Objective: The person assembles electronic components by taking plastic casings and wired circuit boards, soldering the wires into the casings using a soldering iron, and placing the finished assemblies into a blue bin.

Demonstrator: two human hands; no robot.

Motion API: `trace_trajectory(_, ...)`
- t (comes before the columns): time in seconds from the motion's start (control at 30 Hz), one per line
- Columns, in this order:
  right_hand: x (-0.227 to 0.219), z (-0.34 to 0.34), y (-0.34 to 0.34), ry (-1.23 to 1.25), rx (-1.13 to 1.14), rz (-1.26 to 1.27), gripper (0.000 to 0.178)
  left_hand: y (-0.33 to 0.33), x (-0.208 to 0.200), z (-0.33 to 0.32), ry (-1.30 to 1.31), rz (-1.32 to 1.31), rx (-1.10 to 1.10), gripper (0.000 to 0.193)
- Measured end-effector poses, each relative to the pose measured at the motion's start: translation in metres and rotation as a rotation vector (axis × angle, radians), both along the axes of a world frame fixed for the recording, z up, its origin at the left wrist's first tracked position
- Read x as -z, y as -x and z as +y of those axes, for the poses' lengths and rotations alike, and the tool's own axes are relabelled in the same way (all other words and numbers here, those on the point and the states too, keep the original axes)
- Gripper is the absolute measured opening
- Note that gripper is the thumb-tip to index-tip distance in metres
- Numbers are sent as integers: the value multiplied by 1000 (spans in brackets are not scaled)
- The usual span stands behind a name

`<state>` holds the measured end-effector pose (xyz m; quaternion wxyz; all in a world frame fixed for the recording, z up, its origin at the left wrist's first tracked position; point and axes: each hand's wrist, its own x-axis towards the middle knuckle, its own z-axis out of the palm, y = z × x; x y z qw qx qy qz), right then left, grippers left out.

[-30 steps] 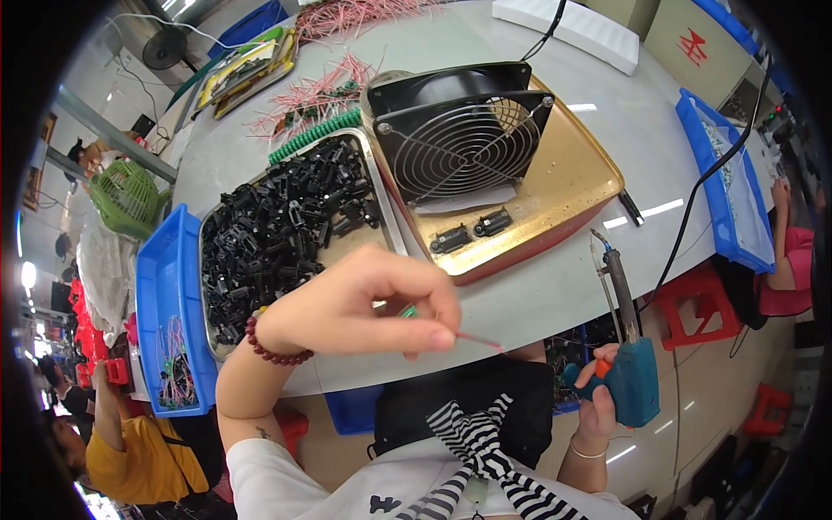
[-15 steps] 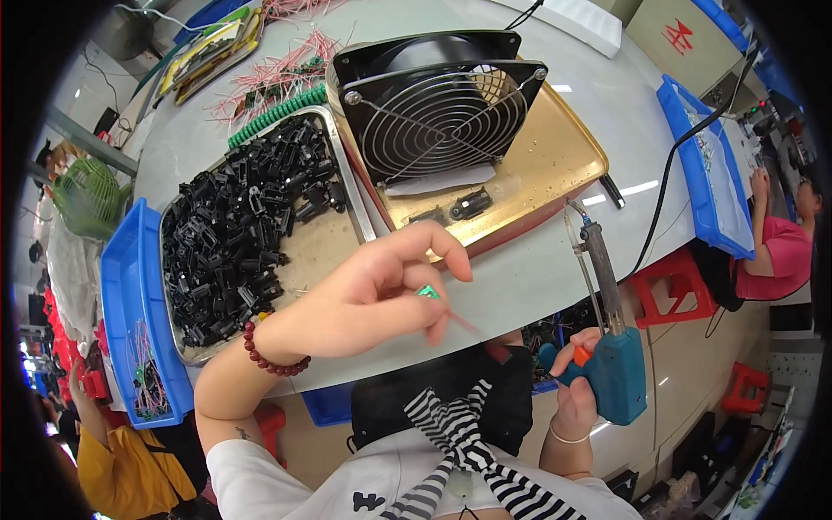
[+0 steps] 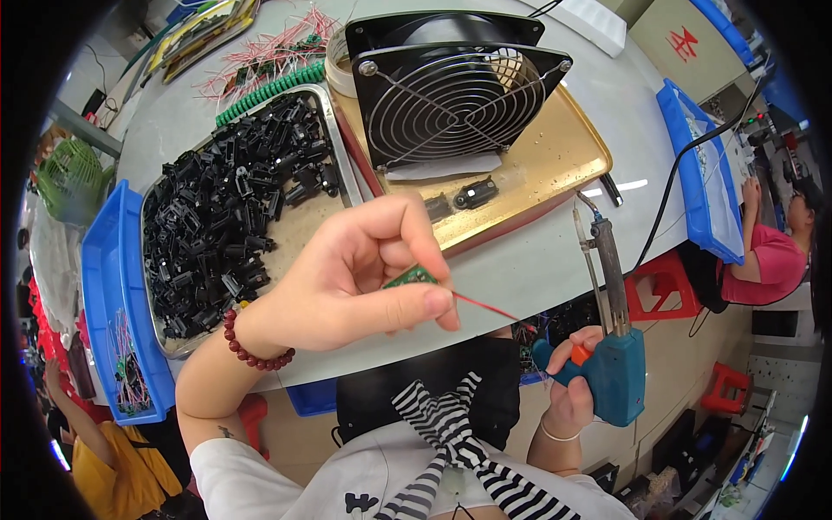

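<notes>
Over the table's near edge, my left hand [image 3: 347, 290] pinches a small green circuit board [image 3: 411, 276] between thumb and fingers. A thin red wire [image 3: 494, 308] sticks out of the board toward the right. My right hand [image 3: 572, 381] grips the teal handle of a soldering gun [image 3: 617, 373], its metal tip and thin feed tube pointing up. Beyond the left hand, two black plastic housings [image 3: 476, 192] lie on a gold tray [image 3: 563, 160], the left one partly hidden by my fingers. A black fan [image 3: 464, 117] with a wire guard stands on that tray.
Many black housings [image 3: 217, 208] fill a metal tray [image 3: 322, 208] at left, beside a blue bin [image 3: 106, 269]. Boards with pink wires [image 3: 277, 56] lie behind. At right are a blue bin [image 3: 693, 173], a black cable [image 3: 666, 195], a red stool [image 3: 663, 290] and a co-worker [image 3: 763, 256].
My left hand has turned, so more of the circuit board and its red wire shows. The right hand still holds the soldering gun upright, and the whole view has shifted slightly.
</notes>
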<state>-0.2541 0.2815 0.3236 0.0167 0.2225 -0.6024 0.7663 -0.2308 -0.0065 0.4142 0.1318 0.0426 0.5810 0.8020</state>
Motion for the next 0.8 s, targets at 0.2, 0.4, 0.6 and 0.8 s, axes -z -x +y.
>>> trace_trajectory(0.2,-1,-2,-1,-17,-4,3,44,8,17,7,120,242,-181,13)
trace_trajectory(0.4,-1,0,-3,-18,8,1,44,8,15,3,233,305,-189,11)
trace_trajectory(0.6,-2,-4,-3,-18,2,0,44,7,20,3,251,265,-306,8)
trace_trajectory(0.8,-6,-4,-6,-53,17,-47,44,16,19,-4,903,339,-510,6)
